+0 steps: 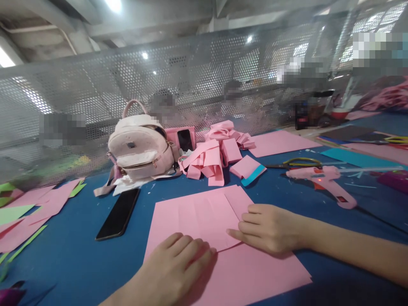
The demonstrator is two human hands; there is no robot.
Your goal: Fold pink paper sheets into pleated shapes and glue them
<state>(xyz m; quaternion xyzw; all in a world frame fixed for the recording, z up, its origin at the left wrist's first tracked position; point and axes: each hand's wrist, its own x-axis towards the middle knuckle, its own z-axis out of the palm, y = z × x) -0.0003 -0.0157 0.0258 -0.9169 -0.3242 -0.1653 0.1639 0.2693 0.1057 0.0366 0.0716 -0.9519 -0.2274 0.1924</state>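
Observation:
Pink paper sheets [197,221] lie in front of me, a smaller creased piece on top of larger ones. My left hand [178,270] has its fingers curled at the near edge of the top piece, the thumb side pressed on it. At that piece's right edge, my right hand [269,227] is closed, its fingers bent over the paper and the thumb resting near the lower corner. The undersides of both hands are hidden.
A pink glue gun [328,180], scissors [299,162] and a folded pink-and-blue piece [248,169] lie right. Behind are pink paper loops [207,159], a backpack [140,144] and a perforated metal screen [105,89]. A phone [117,214] and paper scraps [47,204] lie left.

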